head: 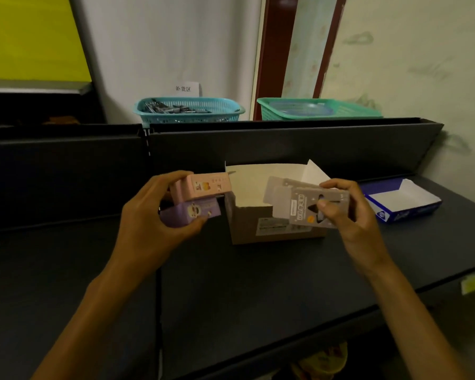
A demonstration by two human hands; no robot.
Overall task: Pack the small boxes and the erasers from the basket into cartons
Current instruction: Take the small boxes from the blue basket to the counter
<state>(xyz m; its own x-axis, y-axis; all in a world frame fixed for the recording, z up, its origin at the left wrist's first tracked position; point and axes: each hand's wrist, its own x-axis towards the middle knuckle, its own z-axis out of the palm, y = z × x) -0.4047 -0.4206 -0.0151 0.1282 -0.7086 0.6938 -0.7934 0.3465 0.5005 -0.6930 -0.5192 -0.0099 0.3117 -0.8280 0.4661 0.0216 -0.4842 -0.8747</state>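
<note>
My left hand (151, 215) grips two small boxes stacked together: a pink box (200, 187) on top of a purple box (189, 215), held just left of the carton. My right hand (346, 212) pinches a grey small box (307, 207) in front of the carton's right side, thumb on its printed face. The open brown carton (258, 226) stands on the dark shelf between both hands, its flaps raised. A blue basket (189, 109) with small dark items sits on the ledge behind.
A green basket (318, 109) stands on the back ledge to the right. An open blue and white tray box (403, 201) lies on the shelf at the right. A dark back panel (285, 146) rises behind the carton. The shelf front edge (285, 352) runs below.
</note>
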